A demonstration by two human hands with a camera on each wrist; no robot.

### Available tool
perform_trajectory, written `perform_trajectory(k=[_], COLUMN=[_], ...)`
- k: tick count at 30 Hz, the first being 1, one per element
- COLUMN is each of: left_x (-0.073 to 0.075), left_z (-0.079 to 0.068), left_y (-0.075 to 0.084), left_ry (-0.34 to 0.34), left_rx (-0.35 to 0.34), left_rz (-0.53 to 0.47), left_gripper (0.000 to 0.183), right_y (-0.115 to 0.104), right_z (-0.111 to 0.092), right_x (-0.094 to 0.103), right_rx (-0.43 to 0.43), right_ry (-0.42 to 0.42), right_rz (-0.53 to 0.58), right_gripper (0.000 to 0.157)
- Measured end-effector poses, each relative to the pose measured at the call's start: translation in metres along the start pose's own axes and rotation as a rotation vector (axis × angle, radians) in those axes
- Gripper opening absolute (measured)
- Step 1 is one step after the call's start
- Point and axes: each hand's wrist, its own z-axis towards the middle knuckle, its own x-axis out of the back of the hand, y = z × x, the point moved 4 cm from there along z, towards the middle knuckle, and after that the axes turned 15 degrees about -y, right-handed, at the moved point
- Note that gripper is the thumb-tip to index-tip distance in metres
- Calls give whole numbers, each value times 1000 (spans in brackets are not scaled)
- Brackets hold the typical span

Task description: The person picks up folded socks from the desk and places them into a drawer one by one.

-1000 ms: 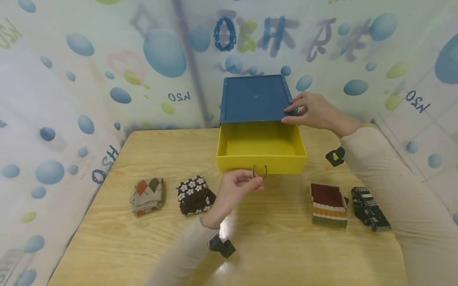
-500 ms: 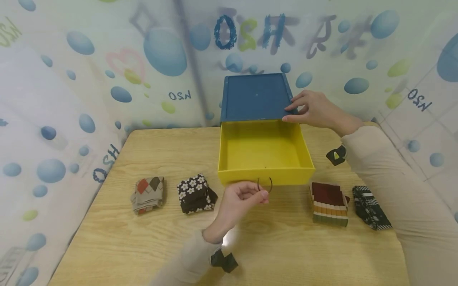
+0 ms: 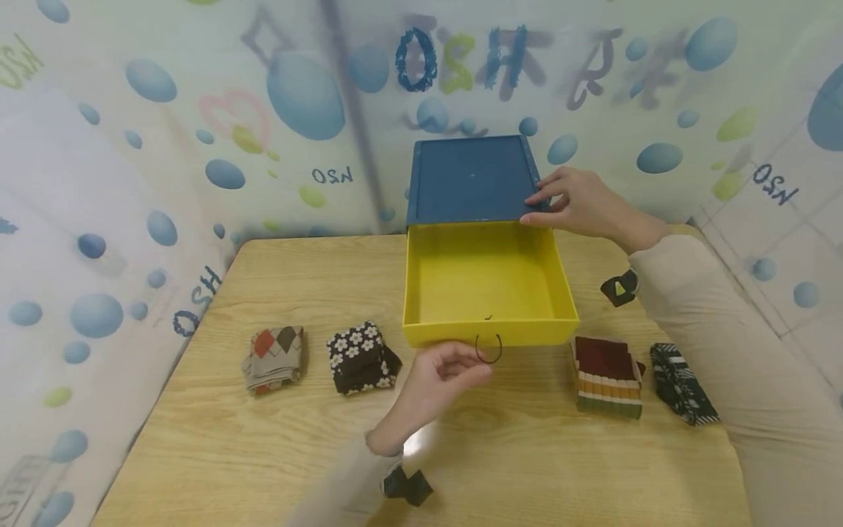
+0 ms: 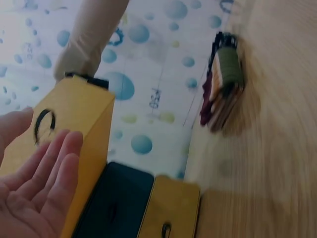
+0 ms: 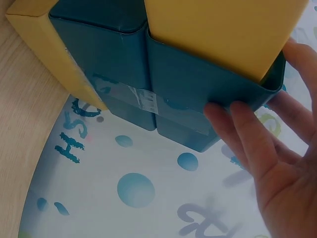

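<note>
A yellow drawer (image 3: 490,282) stands pulled out of a stacked blue drawer unit (image 3: 470,179), its inside bare. From its front hangs a thin black loop pull (image 3: 489,351). My left hand (image 3: 437,384) is just below and left of that loop, thumb and fingers apart; in the left wrist view the loop pull (image 4: 44,125) hangs near the fingertips. With my right hand (image 3: 582,205) I hold the front right upper corner of the unit. In the right wrist view, its fingers (image 5: 247,129) lie on the taped side wall.
Folded socks lie on the wooden table (image 3: 500,454): an argyle pair (image 3: 273,359) and a floral pair (image 3: 358,359) at left, a striped pair (image 3: 606,377) and a dark patterned pair (image 3: 681,384) at right. A patterned curtain (image 3: 296,197) is behind.
The yellow drawer has come farther out toward me with my left hand at its loop. That hand's fingers have now come away from the loop. The right hand keeps its place.
</note>
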Motion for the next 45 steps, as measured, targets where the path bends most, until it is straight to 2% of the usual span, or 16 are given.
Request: perform_trajectory(k=[4,7,9,12,14,15,16,18,21,24,29,32,37,42,45], left_x=[19,44,66,105,133,146,163,186,212,225,248,256,258,260,262], left_z=[-17,-36,-50,-72,-86,-93,-101,-113,-130,-145,-162,-164,-167,-171,-171], left_y=[0,1,0,-6,-12,-17,-29,-38,-48,-43,-49,-56,-71,-83,-85], left_ry=[-17,19,56,165,270,330,384,491,603,646,641,581,471,448,435], left_rx=[-8,-56,-63,-31,12,43,57,122,222,303,417,461,509,555,576], left_rz=[178,290,340,413,460,487,525,554,592,618,611,564,416,292,267], left_gripper=[22,17,17,18,19,19,19,21,27,32,42,50,63,74,77], right_y=[0,0,0,0,0,0,0,0,0,-1,-2,-1,2,3,2], right_z=[1,1,0,0,0,0,0,1,3,5,2,-1,-1,2,3], right_x=[0,0,0,0,0,0,0,0,-2,-3,-3,-2,-3,-4,-3], right_rx=[8,7,-2,-12,-16,-15,-13,-10,-7,-10,-23,-33,-38,-41,-49], right_ry=[8,8,6,3,3,5,8,9,10,0,-4,-2,2,-1,-5], right_rz=[-6,-4,6,20,24,21,17,15,12,19,26,23,18,30,29], right_gripper=[36,36,37,39,39,39,39,39,38,38,40,41,41,42,43])
